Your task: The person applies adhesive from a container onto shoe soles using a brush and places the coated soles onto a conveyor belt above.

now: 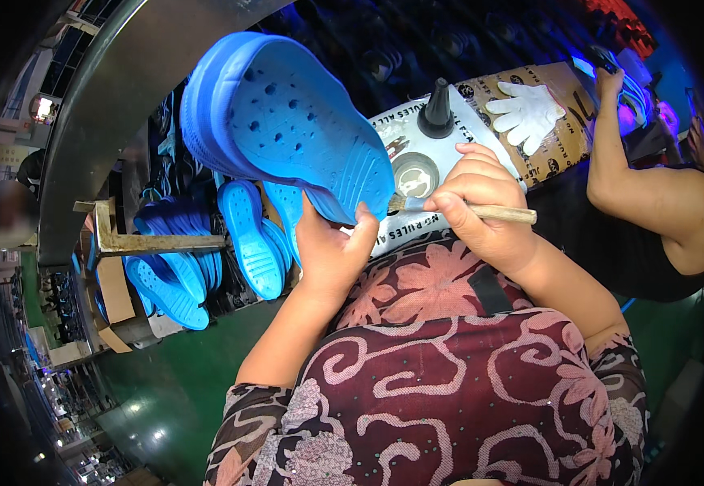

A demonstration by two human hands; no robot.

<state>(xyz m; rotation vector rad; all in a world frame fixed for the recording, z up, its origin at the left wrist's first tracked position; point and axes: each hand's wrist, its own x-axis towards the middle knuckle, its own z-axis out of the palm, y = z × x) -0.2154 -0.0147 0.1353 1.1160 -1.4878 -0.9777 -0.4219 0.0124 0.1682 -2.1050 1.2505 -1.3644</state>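
To the left of the round grey container [401,168], a blue perforated shoe sole [287,109] is held raised, the fingers of the left hand [329,249] clamped on its heel end. Below and right of the container, the right hand [488,198] has its fingers clamped on a wooden-handled brush [504,213], bristles at the sole's heel edge; contact cannot be determined. Beyond the container stands a black cone [438,112]; farther right lies a white glove [525,116].

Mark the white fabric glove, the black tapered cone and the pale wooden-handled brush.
White fabric glove [530,115]: head view, on its broad middle.
Black tapered cone [439,111]: head view, on its side.
Pale wooden-handled brush [504,213]: head view, on its handle.
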